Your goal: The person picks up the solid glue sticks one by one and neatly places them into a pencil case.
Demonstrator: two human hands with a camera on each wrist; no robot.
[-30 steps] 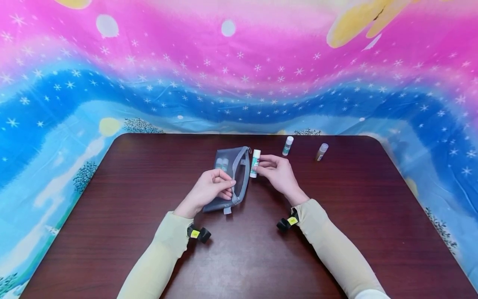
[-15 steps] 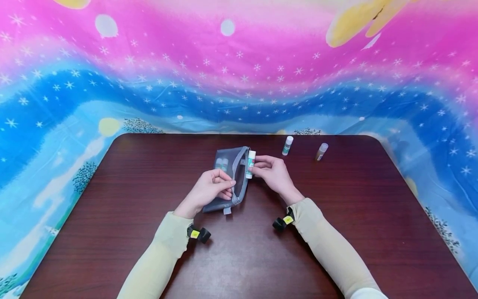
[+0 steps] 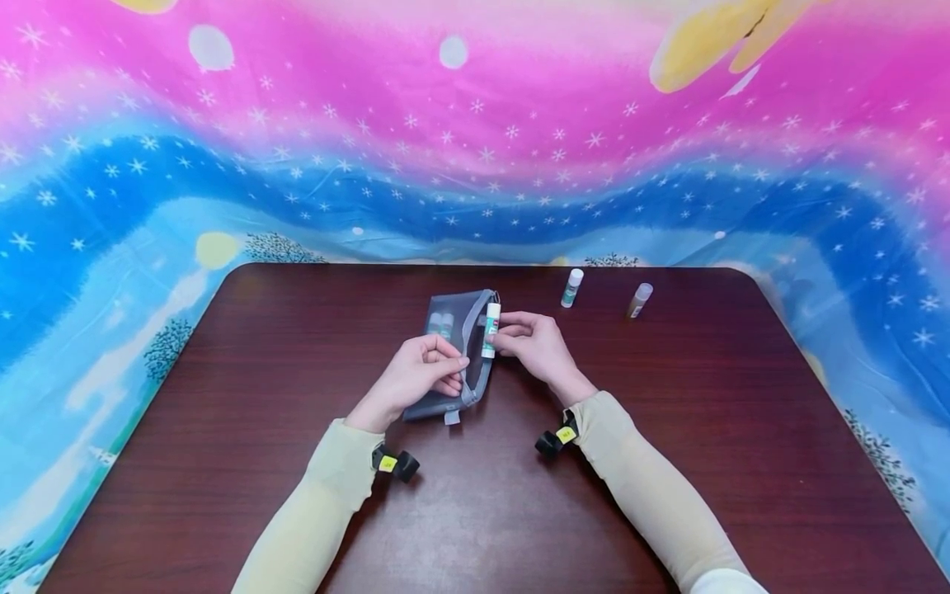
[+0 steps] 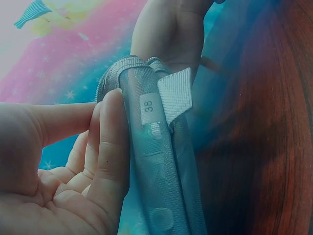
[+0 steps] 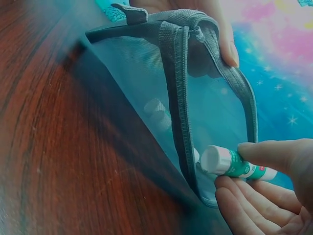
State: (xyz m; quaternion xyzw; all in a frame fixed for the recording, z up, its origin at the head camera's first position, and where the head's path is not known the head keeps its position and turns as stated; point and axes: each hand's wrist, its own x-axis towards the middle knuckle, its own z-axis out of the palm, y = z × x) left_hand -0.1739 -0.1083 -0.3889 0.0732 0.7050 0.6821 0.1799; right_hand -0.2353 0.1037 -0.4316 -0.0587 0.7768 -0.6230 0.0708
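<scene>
Pouch gapes, we judge, because left hand pinches its rim; right hand pinches glue stick mid-barrel, cap clear.

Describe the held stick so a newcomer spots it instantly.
On the dark table, find the gray mesh pouch with its mouth open. At that opening, the right hand pinches a green-and-white stick, the only stick in a hand rather than loose.

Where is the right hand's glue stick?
In the head view, the glue stick is just right of centre, pinched in the right hand at the mouth of the mesh pouch.
</scene>
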